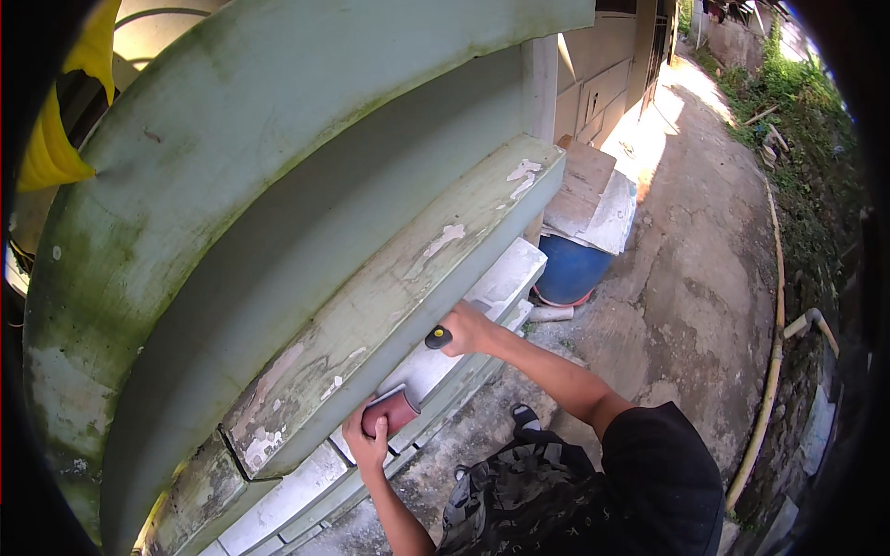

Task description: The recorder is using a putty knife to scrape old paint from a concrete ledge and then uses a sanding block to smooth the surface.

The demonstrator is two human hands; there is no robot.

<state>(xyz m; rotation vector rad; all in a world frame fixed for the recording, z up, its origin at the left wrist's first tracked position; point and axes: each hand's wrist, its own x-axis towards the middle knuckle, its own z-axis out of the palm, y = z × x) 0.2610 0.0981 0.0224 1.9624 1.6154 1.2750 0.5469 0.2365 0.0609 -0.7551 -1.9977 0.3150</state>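
Note:
My left hand is closed on a curved, reddish-brown sheet of sandpaper, with the thumb across its face. It is beside the white lower ledge of a pale green wall. Higher up and to the right, my right hand grips a tool by its black handle, which has a yellow spot at its end. The rest of that tool is hidden, so its kind cannot be made out. Just above both hands runs a green ledge with flaking paint and dark stains.
A large curved green wall rises at the left. Beyond the ledge stands a blue bin with boards stacked on top. A concrete path leads away at the right, edged by a long pipe and plants.

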